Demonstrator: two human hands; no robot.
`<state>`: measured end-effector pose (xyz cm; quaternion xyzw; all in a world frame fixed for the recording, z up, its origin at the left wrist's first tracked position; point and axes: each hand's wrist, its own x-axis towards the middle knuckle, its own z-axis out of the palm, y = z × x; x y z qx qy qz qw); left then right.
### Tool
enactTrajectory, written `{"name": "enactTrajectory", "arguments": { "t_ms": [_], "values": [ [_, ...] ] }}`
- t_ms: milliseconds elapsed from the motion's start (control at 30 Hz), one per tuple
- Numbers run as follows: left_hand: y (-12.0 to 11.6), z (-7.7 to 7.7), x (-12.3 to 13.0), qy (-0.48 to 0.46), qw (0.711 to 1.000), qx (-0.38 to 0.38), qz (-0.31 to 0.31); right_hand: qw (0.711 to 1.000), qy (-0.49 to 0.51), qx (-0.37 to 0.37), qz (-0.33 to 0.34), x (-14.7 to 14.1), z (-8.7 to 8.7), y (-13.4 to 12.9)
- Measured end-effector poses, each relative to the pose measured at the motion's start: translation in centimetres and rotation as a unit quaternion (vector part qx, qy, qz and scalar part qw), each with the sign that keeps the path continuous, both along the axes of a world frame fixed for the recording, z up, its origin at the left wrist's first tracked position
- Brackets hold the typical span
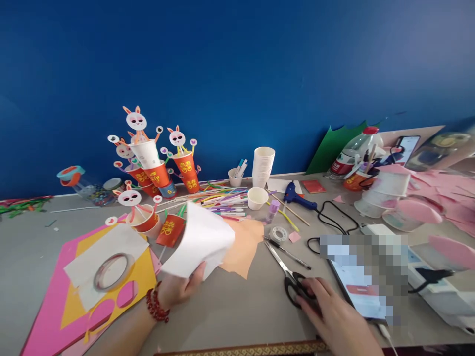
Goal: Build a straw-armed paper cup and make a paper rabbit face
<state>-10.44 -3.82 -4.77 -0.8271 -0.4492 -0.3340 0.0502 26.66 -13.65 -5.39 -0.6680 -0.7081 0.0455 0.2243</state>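
Observation:
A curled sheet of white paper (202, 240) is in my left hand (181, 288), thumb on its lower edge, the other fingers hidden under it. Red beads circle that wrist. My right hand (330, 311) has its fingers on the black handles of the scissors (285, 269), which lie on the table with the blades pointing up and left. Beneath the white paper, an orange paper piece (247, 244) rests on the table. A black pen (293, 255) and a tape roll (278, 234) lie just beyond the scissors.
Rabbit-faced cups (154, 175) stand at the back left, near coloured sheets (52, 296) with a tape ring (128, 262). Stacked cups (262, 168) and a blue glue gun (300, 198) are behind. A phone (356, 282) and power strip (438, 296) lie at right.

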Motion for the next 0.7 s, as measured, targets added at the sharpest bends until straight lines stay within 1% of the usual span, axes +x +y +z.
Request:
{"name": "enactTrajectory", "arguments": {
  "t_ms": [67, 167, 233, 267, 300, 333, 400, 467, 500, 567, 633, 700],
  "values": [
    [0.3, 1.1, 0.7, -0.074, 0.994, -0.083, 0.003, 0.999, 0.003, -0.037, -0.014, 0.0, 0.3, 0.5],
    [0.4, 2.4, 1.6, -0.150, 0.971, -0.181, 0.045, 0.993, 0.031, -0.106, -0.047, 0.5, 1.2, 1.4],
    [0.1, 2.8, 1.9, -0.196, 0.960, -0.197, 0.032, 0.982, 0.087, -0.156, -0.065, 1.0, 2.0, 1.7],
    [-0.2, 2.9, 1.9, -0.228, 0.952, -0.201, 0.023, 0.972, 0.135, -0.180, -0.066, 1.2, 2.4, 1.8],
    [-0.5, 3.0, 1.9, -0.262, 0.943, -0.204, 0.014, 0.957, 0.199, -0.204, -0.058, 1.3, 2.7, 1.7],
    [-0.8, 3.0, 1.9, -0.293, 0.934, -0.204, 0.008, 0.934, 0.276, -0.224, -0.046, 1.2, 2.9, 1.6],
    [-1.3, 3.2, 2.0, -0.340, 0.915, -0.218, 0.006, 0.866, 0.435, -0.246, -0.018, 0.4, 3.2, 1.2],
    [-1.4, 3.5, 2.4, -0.386, 0.891, -0.238, 0.010, 0.797, 0.548, -0.256, 0.002, -1.1, 3.1, 0.9],
    [-1.3, 3.6, 2.7, -0.408, 0.880, -0.242, 0.013, 0.773, 0.576, -0.267, 0.016, -2.2, 3.0, 0.8],
    [-1.0, 3.8, 3.4, -0.445, 0.864, -0.235, 0.017, 0.736, 0.597, -0.311, 0.074, -4.4, 2.8, 1.1],
    [-0.7, 3.8, 4.2, -0.470, 0.856, -0.217, 0.024, 0.717, 0.605, -0.323, 0.125, -6.5, 2.7, 1.6],
    [-0.8, 3.5, 4.8, -0.487, 0.849, -0.203, 0.031, 0.706, 0.600, -0.334, 0.171, -8.3, 2.8, 2.1]
  ]
}}
